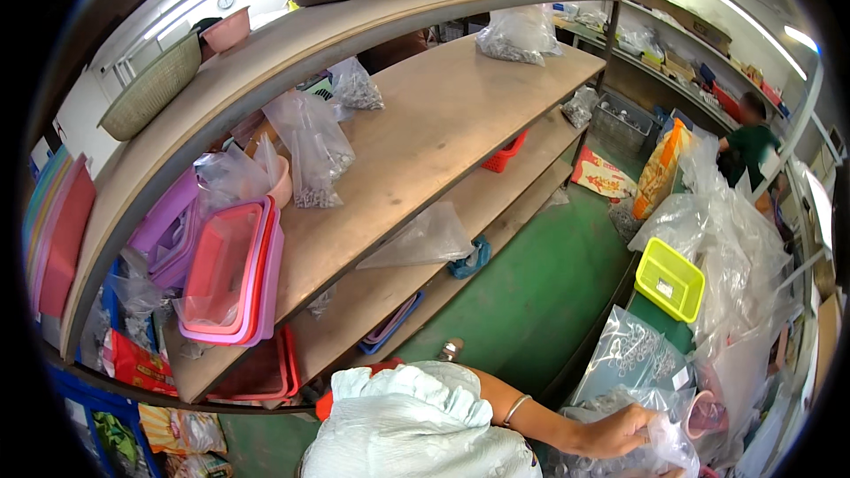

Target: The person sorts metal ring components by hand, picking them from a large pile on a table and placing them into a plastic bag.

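My left hand [615, 431], with a bangle [516, 410] on its wrist, reaches right from the ruffled pale sleeve [416, 407]. Its fingers pinch a crumpled clear plastic bag [670, 444] at the lower right. Only a sliver of my right hand [675, 474] shows at the bottom edge, its fingers hidden. Just beyond the left hand lies a flat clear bag of small pale ring-like pieces [624, 350]. A pink cup-like container [704, 414] lies right of the held bag.
A yellow-green basket [670, 280] sits beside heaped clear plastic sheeting [722, 239]. Wooden shelves [443, 106] at left carry stacked pink and purple trays [232, 270] and bags of small parts [310, 150]. Green floor [549, 274] runs between. Another person [753, 146] is at far right.
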`<state>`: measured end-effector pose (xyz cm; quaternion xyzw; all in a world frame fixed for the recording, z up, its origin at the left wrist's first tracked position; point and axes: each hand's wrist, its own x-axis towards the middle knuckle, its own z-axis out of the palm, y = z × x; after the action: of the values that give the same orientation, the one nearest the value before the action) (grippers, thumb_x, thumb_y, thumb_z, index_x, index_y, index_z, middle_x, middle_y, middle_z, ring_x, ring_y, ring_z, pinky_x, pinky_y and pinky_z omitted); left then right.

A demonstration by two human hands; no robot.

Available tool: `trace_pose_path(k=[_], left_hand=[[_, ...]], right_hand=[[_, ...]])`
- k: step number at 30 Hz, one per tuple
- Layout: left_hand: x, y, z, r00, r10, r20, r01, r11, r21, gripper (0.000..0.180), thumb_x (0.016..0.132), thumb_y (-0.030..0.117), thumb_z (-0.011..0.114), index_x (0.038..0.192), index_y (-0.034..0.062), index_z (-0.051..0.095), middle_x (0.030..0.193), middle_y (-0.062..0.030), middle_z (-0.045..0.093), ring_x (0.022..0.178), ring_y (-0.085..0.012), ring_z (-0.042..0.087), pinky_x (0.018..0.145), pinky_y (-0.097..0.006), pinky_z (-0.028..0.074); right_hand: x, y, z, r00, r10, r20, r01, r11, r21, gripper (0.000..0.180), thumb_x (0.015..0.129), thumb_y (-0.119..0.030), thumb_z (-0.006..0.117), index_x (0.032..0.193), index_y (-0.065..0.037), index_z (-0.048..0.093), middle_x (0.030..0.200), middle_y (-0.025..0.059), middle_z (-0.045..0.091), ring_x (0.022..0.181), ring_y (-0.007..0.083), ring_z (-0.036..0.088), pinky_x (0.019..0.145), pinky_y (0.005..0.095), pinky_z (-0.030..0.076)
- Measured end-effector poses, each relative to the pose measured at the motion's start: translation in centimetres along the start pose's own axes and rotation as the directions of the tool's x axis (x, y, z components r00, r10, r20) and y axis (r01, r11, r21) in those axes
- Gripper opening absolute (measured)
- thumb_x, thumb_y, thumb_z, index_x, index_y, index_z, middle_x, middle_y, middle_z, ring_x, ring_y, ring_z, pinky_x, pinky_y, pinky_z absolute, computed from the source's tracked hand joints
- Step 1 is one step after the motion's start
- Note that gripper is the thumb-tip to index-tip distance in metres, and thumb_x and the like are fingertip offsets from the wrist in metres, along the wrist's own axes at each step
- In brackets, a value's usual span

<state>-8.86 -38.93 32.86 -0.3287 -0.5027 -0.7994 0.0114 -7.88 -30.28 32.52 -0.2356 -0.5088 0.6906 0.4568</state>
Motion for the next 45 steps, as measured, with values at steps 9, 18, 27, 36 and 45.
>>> trace_pose_path(k=[9,18,27,36,45], left_hand=[[4.5,7.7,-19.7,0.901,0.275,-0.337,-0.191,0.946,0.261,0.014,0.080,-0.002,0.051,0.092,-0.0033,0.056,0.082,-0.0122,0.064,0.078,-0.0151,0.061,0.067,-0.030,0.047],[10.1,18.0,-41.1,0.495,0.823,-0.279,-0.254,0.444,0.859,0.012,0.080,0.000,0.053,0.090,-0.0029,0.060,0.082,-0.0090,0.063,0.076,-0.0162,0.060,0.070,-0.028,0.048],[7.6,21.3,-61.6,0.323,0.893,0.312,0.091,-0.357,0.930,0.020,0.074,0.005,0.061,0.093,-0.0017,0.060,0.086,-0.0175,0.060,0.079,-0.0281,0.060,0.075,-0.037,0.047],[6.6,24.0,-65.6,0.387,0.919,0.083,0.588,-0.314,0.746,0.038,0.071,0.007,0.062,0.106,-0.0020,0.051,0.105,-0.0211,0.047,0.097,-0.0327,0.048,0.085,-0.041,0.040],[3.1,20.5,-59.4,0.257,0.960,-0.111,0.831,-0.161,0.532,0.057,0.068,0.008,0.064,0.120,-0.0023,0.042,0.124,-0.0247,0.034,0.115,-0.0373,0.036,0.094,-0.045,0.032]], right_hand=[[-8.6,3.4,19.6,0.979,0.089,0.182,-0.108,0.990,0.094,0.041,0.092,-0.025,0.044,0.120,0.006,0.046,0.117,0.0156,0.050,0.103,0.0243,0.051,0.090,0.0365,0.040],[-21.3,5.5,48.0,0.457,0.098,0.884,-0.742,0.590,0.318,0.024,0.093,-0.021,0.045,0.098,0.000,0.054,0.093,0.0063,0.057,0.086,0.0154,0.055,0.074,0.0311,0.046],[-34.9,10.3,62.5,0.127,-0.185,0.975,-0.882,0.428,0.196,0.024,0.091,-0.020,0.044,0.099,0.000,0.053,0.097,0.0080,0.056,0.091,0.0179,0.053,0.082,0.0334,0.044],[-41.7,17.6,66.4,-0.053,-0.255,0.965,-0.815,0.570,0.106,0.029,0.092,-0.020,0.043,0.106,0.003,0.053,0.107,0.0106,0.054,0.098,0.0208,0.052,0.088,0.0359,0.042],[-40.3,25.2,77.3,-0.074,-0.359,0.930,-0.693,0.689,0.211,0.035,0.093,-0.020,0.042,0.113,0.007,0.053,0.117,0.0132,0.052,0.104,0.0237,0.051,0.093,0.0384,0.041]])
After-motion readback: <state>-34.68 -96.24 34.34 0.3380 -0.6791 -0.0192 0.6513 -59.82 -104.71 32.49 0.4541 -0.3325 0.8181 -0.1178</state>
